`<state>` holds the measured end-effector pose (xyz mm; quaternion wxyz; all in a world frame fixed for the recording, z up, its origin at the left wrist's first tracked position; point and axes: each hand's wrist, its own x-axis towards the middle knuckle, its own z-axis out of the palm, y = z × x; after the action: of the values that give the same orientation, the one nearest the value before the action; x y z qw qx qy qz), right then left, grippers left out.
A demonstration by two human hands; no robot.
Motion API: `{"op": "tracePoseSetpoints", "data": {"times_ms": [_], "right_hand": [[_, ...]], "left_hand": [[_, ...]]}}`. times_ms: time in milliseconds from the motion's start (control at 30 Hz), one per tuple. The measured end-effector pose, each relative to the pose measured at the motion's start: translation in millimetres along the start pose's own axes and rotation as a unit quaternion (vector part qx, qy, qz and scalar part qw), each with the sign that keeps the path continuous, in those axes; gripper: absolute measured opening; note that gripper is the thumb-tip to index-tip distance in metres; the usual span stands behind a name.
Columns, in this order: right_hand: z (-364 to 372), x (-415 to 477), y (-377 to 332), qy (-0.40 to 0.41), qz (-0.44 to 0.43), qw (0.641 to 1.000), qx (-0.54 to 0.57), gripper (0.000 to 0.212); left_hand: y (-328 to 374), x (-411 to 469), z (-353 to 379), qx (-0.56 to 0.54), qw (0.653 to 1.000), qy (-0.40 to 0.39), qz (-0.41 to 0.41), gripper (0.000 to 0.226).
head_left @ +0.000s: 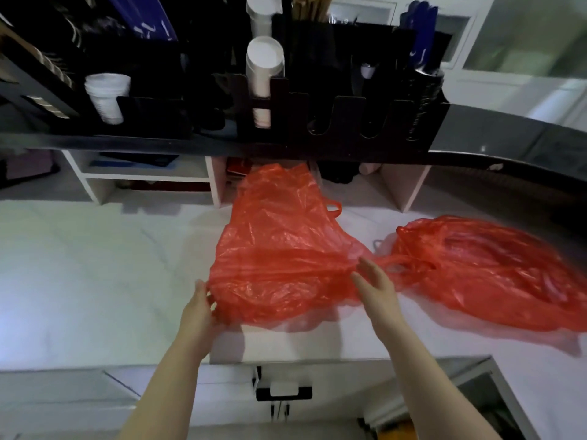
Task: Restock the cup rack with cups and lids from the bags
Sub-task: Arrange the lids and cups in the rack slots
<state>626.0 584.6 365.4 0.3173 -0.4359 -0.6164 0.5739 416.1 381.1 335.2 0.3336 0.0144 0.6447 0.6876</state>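
A: So, where are the bags?

B: Both lie on the white table [95, 265]. One red bag [279, 249] is in the middle, right in front of the person, flattened and crumpled. Its far end reaches toward the open shelves [143, 178] under the dark ledge [158, 142]. The second red bag [489, 268] lies to its right, fuller, with its handles pointing at the first. The two are just beside each other.

A: And the hands?

B: The left hand [198, 308] has its grip clamped on the near left corner of the red bag, fingers curled into the plastic. The right hand [376, 285] has its grip apart, fingers straight, at the bag's right edge. Whether it touches the plastic I cannot tell.

A: What is inside the bags?

B: Too blurred through the plastic to tell.

A: And the cup rack?

B: The black cup rack [333, 115] stands on the ledge, above and behind the table. A stack of white cups [106, 96] sits at its left end. A taller column of white cups [263, 68] rises in a middle slot, and a dark stack [425, 90] fills the right end.
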Motion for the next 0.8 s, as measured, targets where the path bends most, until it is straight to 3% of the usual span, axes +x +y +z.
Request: {"op": "tracePoseSetpoints", "data": {"times_ms": [67, 133, 233, 533, 667, 800], "right_hand": [[10.2, -3.7, 2.2, -0.014, -0.055, 0.995, -0.078, 0.034], [21.6, -7.3, 1.6, -0.030, -0.094, 0.986, -0.132, 0.029], [37.6, -8.5, 0.6, -0.056, -0.120, 0.977, -0.167, 0.027], [55.0, -0.4, -17.1, -0.092, -0.151, 0.966, -0.190, 0.027], [47.3, 8.1, -24.7, -0.088, -0.175, 0.962, -0.191, 0.027], [37.6, 23.2, -39.6, -0.094, -0.198, 0.956, -0.196, 0.028]], "left_hand": [[-4.4, -2.5, -4.2, -0.006, 0.997, 0.008, -0.076, 0.018], [-8.0, -7.3, -9.3, 0.069, 0.993, -0.050, -0.077, 0.014], [-7.8, -10.4, -8.5, 0.075, 0.989, -0.102, -0.072, 0.015], [15.2, 3.7, -10.9, 0.119, 0.991, 0.040, 0.035, 0.014], [33.4, -2.7, -7.4, 0.235, 0.951, 0.119, 0.163, 0.022], [57.0, -5.2, 23.1, 0.299, 0.902, 0.136, 0.279, 0.041]]}}
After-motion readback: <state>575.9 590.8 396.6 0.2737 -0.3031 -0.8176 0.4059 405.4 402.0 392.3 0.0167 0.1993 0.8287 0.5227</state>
